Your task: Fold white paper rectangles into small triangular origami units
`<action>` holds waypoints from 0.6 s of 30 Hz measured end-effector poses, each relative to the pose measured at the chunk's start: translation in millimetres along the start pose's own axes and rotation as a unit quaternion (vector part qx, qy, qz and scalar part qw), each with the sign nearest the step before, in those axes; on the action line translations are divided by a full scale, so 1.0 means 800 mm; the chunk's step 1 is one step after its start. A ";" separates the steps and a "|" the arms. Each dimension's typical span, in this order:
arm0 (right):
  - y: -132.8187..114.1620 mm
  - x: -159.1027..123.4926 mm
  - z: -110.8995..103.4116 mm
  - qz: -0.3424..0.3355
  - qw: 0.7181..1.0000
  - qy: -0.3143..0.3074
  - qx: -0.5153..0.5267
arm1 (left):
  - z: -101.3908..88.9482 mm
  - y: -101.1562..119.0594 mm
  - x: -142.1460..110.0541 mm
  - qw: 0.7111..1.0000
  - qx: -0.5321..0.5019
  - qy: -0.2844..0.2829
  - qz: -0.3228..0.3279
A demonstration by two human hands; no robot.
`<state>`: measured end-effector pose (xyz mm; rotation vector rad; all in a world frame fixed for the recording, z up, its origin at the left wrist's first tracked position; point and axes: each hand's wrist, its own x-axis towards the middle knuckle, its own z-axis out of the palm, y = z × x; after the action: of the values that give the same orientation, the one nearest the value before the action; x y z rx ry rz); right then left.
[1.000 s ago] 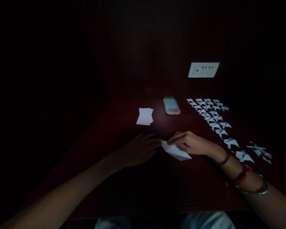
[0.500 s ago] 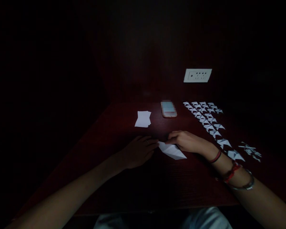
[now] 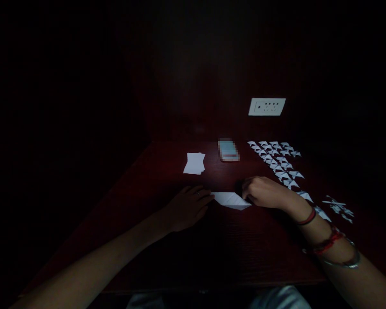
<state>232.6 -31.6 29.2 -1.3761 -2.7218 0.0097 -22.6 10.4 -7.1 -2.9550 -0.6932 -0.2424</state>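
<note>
A white folded paper piece (image 3: pixel 230 200) lies flat on the dark red table (image 3: pixel 218 249). My left hand (image 3: pixel 188 207) rests on the table with fingers stretched out, their tips touching the paper's left corner. My right hand (image 3: pixel 265 192) presses down on the paper's right end, fingers curled together over it. Red bands and a bangle sit on my right wrist.
A small stack of white paper sheets (image 3: pixel 194 163) and a phone (image 3: pixel 228 150) lie farther back. Several folded white paper pieces (image 3: pixel 278 162) run in rows at the right, with a few more (image 3: pixel 337 206) at the far right. A white wall socket (image 3: pixel 266 107) is behind. The surroundings are very dark.
My right hand slid right along the paper to its right end, and the paper now lies flatter. My left hand stayed at the left corner.
</note>
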 end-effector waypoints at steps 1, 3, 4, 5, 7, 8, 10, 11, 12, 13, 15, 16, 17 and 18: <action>0.001 0.000 0.000 0.011 1.000 0.012 0.001 | -0.001 0.002 0.001 1.000 0.006 0.006 -0.006; 0.004 0.002 0.001 0.041 0.998 0.047 0.020 | -0.004 0.006 0.002 1.000 0.014 0.017 -0.016; 0.005 0.004 0.003 0.064 0.995 0.067 0.033 | -0.005 0.008 0.003 1.000 0.013 0.020 -0.019; 0.006 0.006 0.005 0.089 0.991 0.083 0.048 | -0.006 0.010 0.003 1.000 0.005 0.023 -0.018; 0.008 0.010 0.014 0.142 0.982 0.101 0.071 | -0.007 0.014 0.003 0.999 -0.037 0.021 0.000; 0.008 0.013 0.019 0.167 0.977 0.106 0.084 | -0.007 0.016 0.003 0.998 -0.063 0.019 0.013; 0.008 0.021 0.031 0.193 0.968 0.104 0.125 | -0.007 0.016 0.002 0.994 -0.098 0.012 0.039; 0.009 0.025 0.036 0.206 0.962 0.108 0.145 | -0.007 0.016 0.002 0.993 -0.103 0.007 0.049; 0.009 0.029 0.041 0.216 0.956 0.108 0.165 | -0.006 0.015 0.002 0.993 -0.103 0.001 0.057; 0.009 0.032 0.045 0.229 0.949 0.115 0.181 | -0.006 0.014 0.003 0.993 -0.099 -0.006 0.062; 0.011 0.037 0.051 0.265 0.931 0.135 0.212 | -0.005 0.013 0.004 0.993 -0.092 -0.015 0.070; 0.011 0.037 0.052 0.280 0.922 0.143 0.225 | -0.005 0.013 0.004 0.993 -0.089 -0.017 0.071; 0.012 0.037 0.052 0.288 0.917 0.147 0.233 | -0.005 0.012 0.005 0.993 -0.087 -0.019 0.072; 0.013 0.037 0.051 0.289 0.916 0.147 0.236 | -0.005 0.012 0.006 0.993 -0.085 -0.022 0.073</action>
<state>219.9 -0.6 -9.8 -1.7709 -1.8220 0.4299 -14.6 3.0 -3.3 -3.1639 -0.4793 -0.2364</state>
